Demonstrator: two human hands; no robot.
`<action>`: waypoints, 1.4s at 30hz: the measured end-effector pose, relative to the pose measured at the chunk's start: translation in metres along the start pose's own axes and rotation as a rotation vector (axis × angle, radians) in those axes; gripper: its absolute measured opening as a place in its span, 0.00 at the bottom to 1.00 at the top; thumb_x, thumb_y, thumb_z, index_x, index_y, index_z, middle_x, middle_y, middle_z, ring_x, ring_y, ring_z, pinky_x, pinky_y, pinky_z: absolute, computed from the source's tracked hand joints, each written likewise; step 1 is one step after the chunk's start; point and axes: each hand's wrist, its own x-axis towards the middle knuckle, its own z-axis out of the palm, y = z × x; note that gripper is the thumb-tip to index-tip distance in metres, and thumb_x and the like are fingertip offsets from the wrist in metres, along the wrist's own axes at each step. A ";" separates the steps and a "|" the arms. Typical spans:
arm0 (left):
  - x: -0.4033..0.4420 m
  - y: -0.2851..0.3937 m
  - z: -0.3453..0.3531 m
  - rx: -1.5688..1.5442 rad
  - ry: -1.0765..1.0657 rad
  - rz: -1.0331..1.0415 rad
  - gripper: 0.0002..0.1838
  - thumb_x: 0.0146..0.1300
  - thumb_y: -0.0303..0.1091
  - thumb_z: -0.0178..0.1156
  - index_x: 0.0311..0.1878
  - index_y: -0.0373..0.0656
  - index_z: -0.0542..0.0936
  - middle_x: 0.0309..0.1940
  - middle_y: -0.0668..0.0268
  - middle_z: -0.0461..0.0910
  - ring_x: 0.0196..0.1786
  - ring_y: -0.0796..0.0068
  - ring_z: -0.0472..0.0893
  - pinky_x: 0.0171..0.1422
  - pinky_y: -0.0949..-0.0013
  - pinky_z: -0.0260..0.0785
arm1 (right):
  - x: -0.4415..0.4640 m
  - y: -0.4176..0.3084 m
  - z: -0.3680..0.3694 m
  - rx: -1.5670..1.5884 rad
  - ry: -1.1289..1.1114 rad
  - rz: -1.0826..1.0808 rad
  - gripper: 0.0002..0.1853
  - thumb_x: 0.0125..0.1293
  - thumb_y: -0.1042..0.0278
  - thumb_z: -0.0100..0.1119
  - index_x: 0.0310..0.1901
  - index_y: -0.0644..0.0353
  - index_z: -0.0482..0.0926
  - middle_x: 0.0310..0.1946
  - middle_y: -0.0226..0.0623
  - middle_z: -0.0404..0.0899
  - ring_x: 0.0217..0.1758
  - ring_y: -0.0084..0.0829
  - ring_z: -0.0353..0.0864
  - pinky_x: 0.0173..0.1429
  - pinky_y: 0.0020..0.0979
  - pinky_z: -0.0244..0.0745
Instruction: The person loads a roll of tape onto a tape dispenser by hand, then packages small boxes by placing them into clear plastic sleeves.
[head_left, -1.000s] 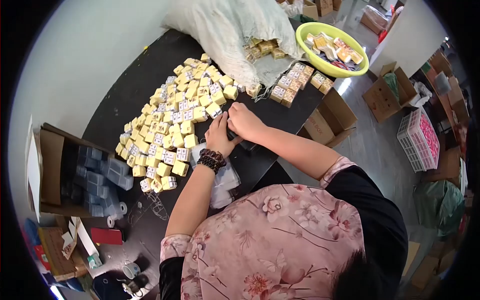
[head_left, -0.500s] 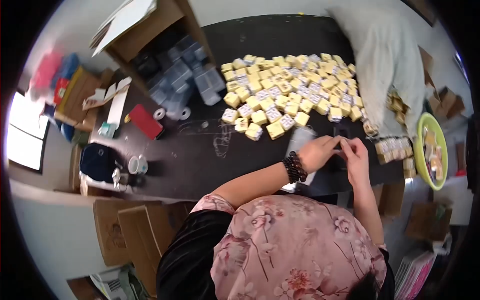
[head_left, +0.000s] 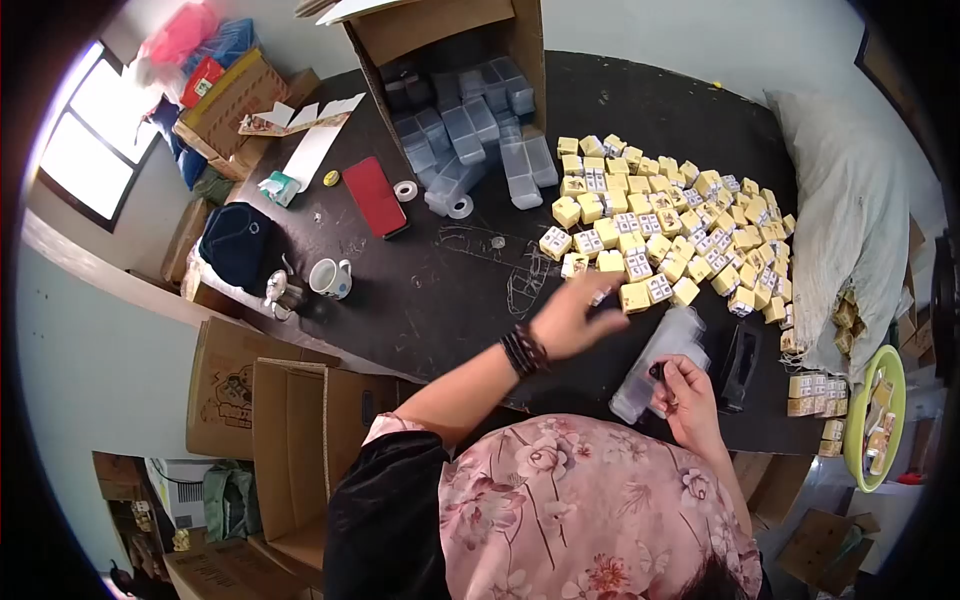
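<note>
My left hand [head_left: 575, 318], with a dark beaded bracelet at the wrist, reaches over the near-left edge of the pile of small yellow boxes [head_left: 632, 222]. Its fingers stretch out and the thumb stands apart; the fingertips overlap a box there, and whether they touch it is unclear. Close to my body, my right hand [head_left: 692, 402] pinches a small black piece [head_left: 657, 371]. Beneath and beside that hand lie clear plastic cases [head_left: 650, 352]. To its right sits a narrow black holder [head_left: 740, 366].
A cardboard box [head_left: 530, 60] on its side holds clear plastic cases. Leftward lie a red phone-like item [head_left: 375, 197], tape rolls [head_left: 461, 207] and a mug [head_left: 331, 279]. A pale sack [head_left: 850, 190], stacked boxes [head_left: 812, 385] and a green basket [head_left: 853, 440] are at right.
My hands were together over the black holder. Now the left has swung out to the yellow boxes, and the right has drawn back over the clear cases with the small black piece. The view has turned left.
</note>
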 end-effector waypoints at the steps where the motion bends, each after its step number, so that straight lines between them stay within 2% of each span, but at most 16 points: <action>1: 0.007 -0.045 -0.017 0.126 0.223 -0.136 0.22 0.59 0.33 0.66 0.55 0.36 0.75 0.49 0.50 0.77 0.55 0.51 0.74 0.60 0.58 0.68 | -0.003 -0.004 0.006 -0.004 0.060 -0.014 0.12 0.74 0.61 0.52 0.48 0.61 0.75 0.26 0.30 0.73 0.23 0.17 0.64 0.28 0.23 0.62; 3: 0.017 -0.128 -0.070 0.636 0.519 -0.234 0.18 0.62 0.32 0.60 0.53 0.33 0.75 0.52 0.50 0.75 0.54 0.49 0.73 0.61 0.56 0.67 | -0.007 -0.001 0.005 -0.006 0.122 -0.033 0.13 0.74 0.59 0.52 0.48 0.61 0.75 0.27 0.33 0.75 0.23 0.18 0.65 0.29 0.24 0.64; 5: 0.016 -0.184 -0.108 1.031 0.411 -0.527 0.20 0.63 0.34 0.59 0.56 0.34 0.74 0.54 0.53 0.74 0.58 0.50 0.71 0.63 0.56 0.65 | -0.008 0.009 -0.009 0.037 0.038 -0.008 0.15 0.74 0.57 0.52 0.48 0.61 0.74 0.31 0.37 0.78 0.23 0.19 0.66 0.30 0.26 0.67; 7: 0.014 -0.207 -0.126 1.061 0.363 -0.622 0.20 0.63 0.36 0.59 0.55 0.36 0.76 0.54 0.55 0.74 0.59 0.53 0.71 0.62 0.58 0.66 | -0.011 0.013 -0.009 0.032 0.026 0.019 0.15 0.74 0.56 0.52 0.47 0.61 0.74 0.31 0.37 0.77 0.23 0.19 0.66 0.30 0.26 0.67; 9: 0.014 -0.216 -0.132 1.217 0.181 -0.469 0.17 0.64 0.36 0.56 0.53 0.37 0.78 0.53 0.57 0.73 0.58 0.56 0.70 0.60 0.59 0.66 | -0.014 0.015 -0.008 0.010 0.016 0.050 0.14 0.73 0.58 0.55 0.48 0.62 0.74 0.31 0.37 0.77 0.23 0.18 0.66 0.29 0.26 0.66; 16: 0.023 -0.237 -0.123 1.167 0.320 -0.638 0.15 0.64 0.37 0.55 0.47 0.37 0.79 0.54 0.57 0.70 0.59 0.54 0.69 0.61 0.57 0.65 | -0.020 0.004 -0.008 -0.178 -0.011 0.028 0.14 0.71 0.65 0.58 0.51 0.65 0.75 0.32 0.36 0.79 0.22 0.14 0.64 0.28 0.21 0.63; 19: 0.035 -0.203 -0.109 0.623 0.419 -0.745 0.18 0.68 0.43 0.58 0.45 0.35 0.78 0.49 0.56 0.74 0.53 0.56 0.74 0.58 0.57 0.68 | -0.022 -0.003 -0.008 -0.163 0.096 -0.092 0.12 0.70 0.71 0.58 0.52 0.66 0.76 0.30 0.32 0.77 0.21 0.13 0.62 0.27 0.19 0.60; 20: 0.033 -0.211 -0.110 -0.033 0.314 -0.719 0.19 0.70 0.45 0.56 0.47 0.36 0.77 0.45 0.60 0.79 0.46 0.64 0.78 0.54 0.61 0.70 | -0.020 -0.003 -0.011 -0.315 0.121 -0.170 0.12 0.69 0.73 0.57 0.52 0.66 0.76 0.30 0.31 0.77 0.21 0.13 0.61 0.27 0.19 0.59; 21: 0.033 -0.138 -0.086 -0.775 0.416 -0.669 0.19 0.73 0.44 0.53 0.51 0.36 0.76 0.44 0.63 0.81 0.44 0.70 0.79 0.53 0.63 0.72 | -0.017 -0.006 -0.013 -0.467 0.155 -0.242 0.12 0.69 0.76 0.56 0.52 0.66 0.76 0.29 0.30 0.76 0.21 0.12 0.61 0.26 0.19 0.59; 22: 0.031 -0.082 -0.077 -1.075 0.179 -0.576 0.19 0.76 0.41 0.48 0.57 0.35 0.73 0.52 0.61 0.79 0.53 0.69 0.79 0.58 0.62 0.71 | -0.016 -0.014 -0.008 -0.489 0.179 -0.297 0.11 0.67 0.79 0.56 0.51 0.66 0.77 0.32 0.29 0.77 0.26 0.13 0.66 0.32 0.18 0.63; 25: 0.019 0.016 -0.023 -1.347 -0.032 -0.576 0.23 0.76 0.39 0.45 0.65 0.32 0.65 0.63 0.56 0.71 0.64 0.64 0.73 0.69 0.61 0.66 | -0.011 -0.042 0.023 -0.514 0.207 -0.568 0.12 0.62 0.77 0.65 0.48 0.63 0.79 0.33 0.24 0.74 0.36 0.14 0.68 0.41 0.18 0.65; 29: 0.007 0.078 0.015 -1.460 -0.230 -0.552 0.22 0.76 0.37 0.47 0.65 0.33 0.65 0.61 0.59 0.72 0.65 0.66 0.72 0.73 0.58 0.61 | -0.018 -0.065 0.041 -0.787 0.245 -0.606 0.14 0.60 0.69 0.68 0.47 0.58 0.80 0.30 0.32 0.77 0.26 0.21 0.72 0.28 0.25 0.65; 33: 0.005 0.097 0.027 -1.104 -0.235 -0.463 0.25 0.74 0.32 0.50 0.69 0.33 0.60 0.61 0.57 0.72 0.62 0.65 0.75 0.71 0.60 0.66 | -0.024 -0.060 0.035 -0.945 0.300 -0.819 0.13 0.58 0.71 0.68 0.44 0.59 0.79 0.31 0.38 0.78 0.28 0.35 0.77 0.31 0.31 0.71; 36: 0.005 0.115 0.036 -0.811 -0.239 -0.387 0.24 0.73 0.28 0.51 0.69 0.33 0.62 0.58 0.59 0.75 0.55 0.74 0.77 0.64 0.69 0.68 | -0.028 -0.057 0.028 -1.024 0.336 -0.941 0.12 0.58 0.72 0.67 0.42 0.61 0.76 0.31 0.39 0.78 0.30 0.38 0.79 0.33 0.34 0.73; 39: 0.005 0.125 0.034 -0.474 -0.242 -0.288 0.23 0.72 0.25 0.53 0.68 0.35 0.67 0.49 0.62 0.80 0.46 0.83 0.76 0.53 0.78 0.69 | -0.038 -0.061 0.027 -0.947 0.334 -0.771 0.14 0.54 0.77 0.71 0.41 0.60 0.76 0.31 0.37 0.78 0.25 0.29 0.77 0.28 0.28 0.70; 42: 0.003 0.129 0.035 -0.191 -0.248 -0.186 0.22 0.70 0.25 0.55 0.66 0.36 0.70 0.42 0.61 0.82 0.39 0.83 0.76 0.46 0.78 0.70 | -0.039 -0.057 0.025 -0.994 0.318 -0.913 0.13 0.54 0.77 0.70 0.39 0.60 0.76 0.29 0.37 0.78 0.25 0.33 0.77 0.27 0.30 0.70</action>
